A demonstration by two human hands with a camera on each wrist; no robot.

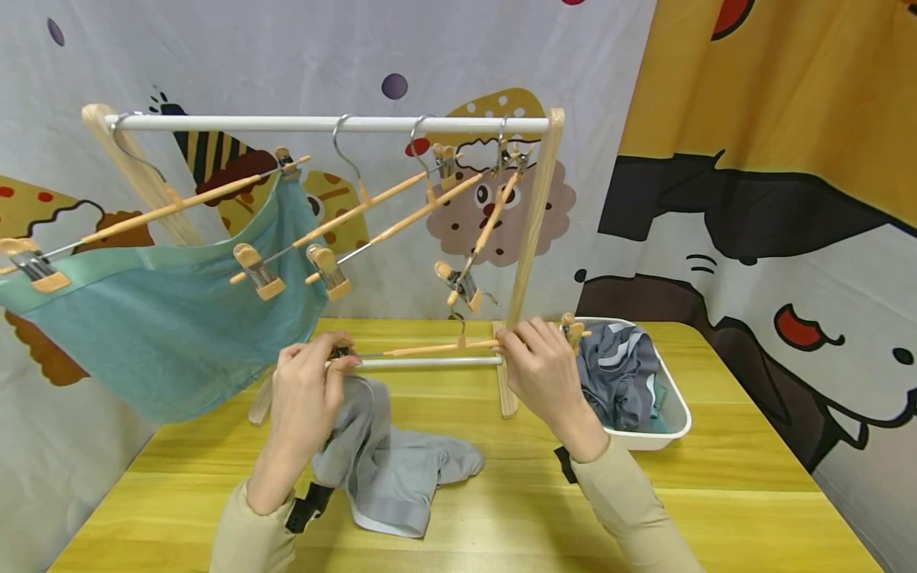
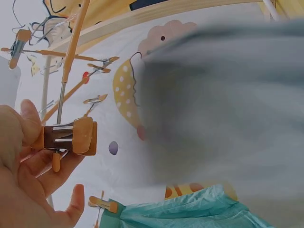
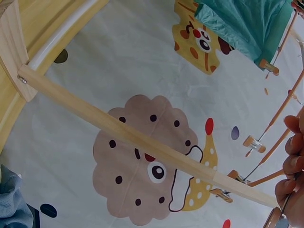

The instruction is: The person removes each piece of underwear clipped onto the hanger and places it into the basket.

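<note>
Both hands hold one clip hanger (image 1: 444,348) low in front of the rack. My left hand (image 1: 308,398) pinches the clip (image 2: 71,135) at its left end; that clip's mouth looks bare in the left wrist view. My right hand (image 1: 544,374) has its fingers curled around the hanger's right part, and the other clip (image 1: 571,330) shows beyond them. Grey underpants (image 1: 401,469) lie rumpled on the table, their upper part rising beside my left hand. Blurred grey cloth (image 2: 228,109) fills much of the left wrist view, apart from the clip.
A wooden rack with a white rail (image 1: 286,123) carries several clip hangers. Teal underpants (image 1: 186,318) hang clipped at its left. A white basin (image 1: 677,418) on the right of the table (image 1: 573,517) holds dark grey clothing (image 1: 619,382) and a teal piece.
</note>
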